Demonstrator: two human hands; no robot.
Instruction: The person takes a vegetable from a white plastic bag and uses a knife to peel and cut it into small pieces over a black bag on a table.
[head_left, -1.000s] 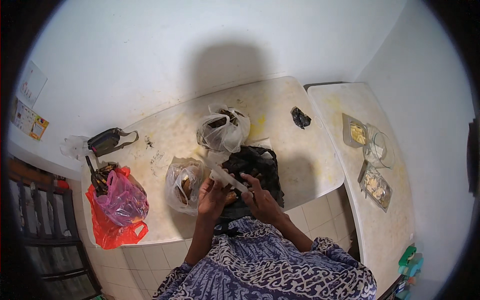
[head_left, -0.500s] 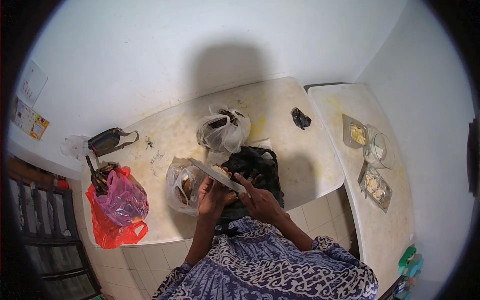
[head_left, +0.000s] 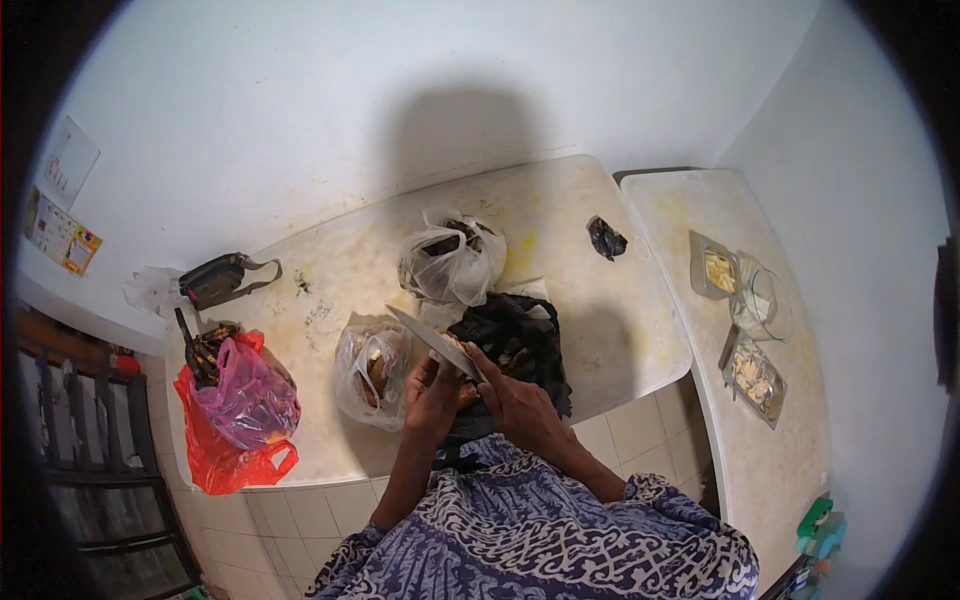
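From the head view, the only one here, I see both hands close together over the black bag (head_left: 535, 345) on the surface (head_left: 610, 345). The right hand (head_left: 522, 405) is closed around the knife (head_left: 425, 335), its handle hidden by the fingers, the blade slanting up and away to the left. The left hand (head_left: 430, 395) grasps a pale piece (head_left: 456, 343) — partly covered by the blade, so its full shape is hard to tell. The clear bag (head_left: 372, 375) sits just left of that hand; the white bag (head_left: 452, 262) stands beyond. I'd judge the piece light, soft and perhaps slippery, easily bruised: best cradled low between thumb and fingers, clear of the edge. The knife looks thin, stiff and light — by the handle is the only safe hold.
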